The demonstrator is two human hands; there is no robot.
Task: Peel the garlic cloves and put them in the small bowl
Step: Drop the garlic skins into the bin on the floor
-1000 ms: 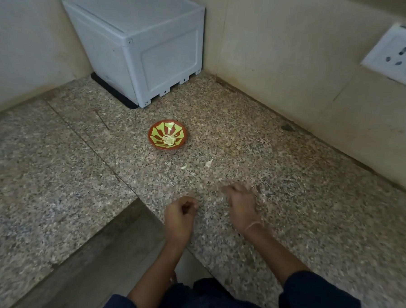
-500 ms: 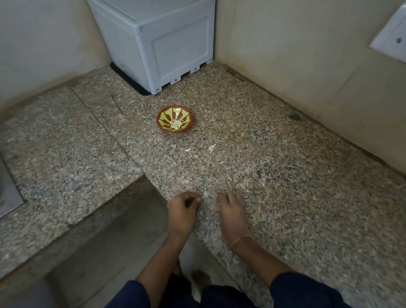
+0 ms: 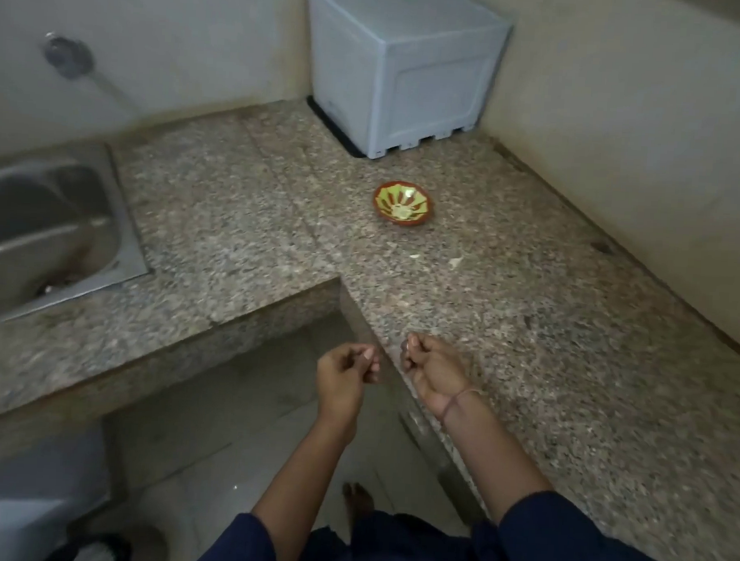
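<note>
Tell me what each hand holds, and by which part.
Cannot be told: the left hand and right hand have curled fingers, but anything pinched between them is too small and blurred.

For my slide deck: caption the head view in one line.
Left hand and right hand, fingers curled, by the granite counter; small bowl farther back.

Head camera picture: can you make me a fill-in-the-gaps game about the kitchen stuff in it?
1. The small bowl sits on the speckled stone ____.
2. In the corner behind the bowl stands a pale grey ____.
3. At the left, sunk into the stone top, is a shiny metal ____.

Missing words: counter; box; sink.
</note>
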